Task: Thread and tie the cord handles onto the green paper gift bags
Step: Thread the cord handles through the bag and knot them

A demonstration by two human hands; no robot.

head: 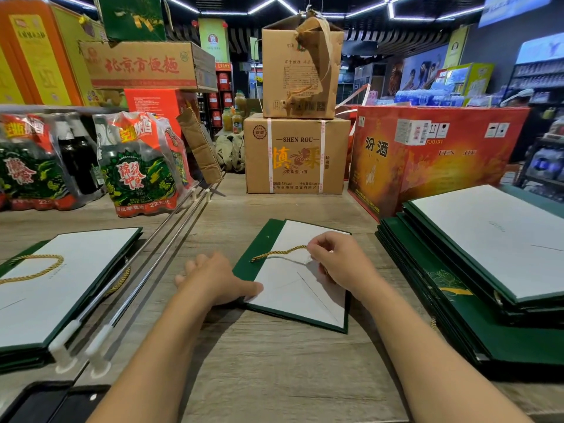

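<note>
Head camera tells me I'm early on: my left hand rests open on the green bag in the middle of the surface, my right hand pinches its gold cord, and I think the pile of bags on the right waits.

A liquor shop: stacked liquor cartons, priced bottle packs, stocked shelves.
</note>
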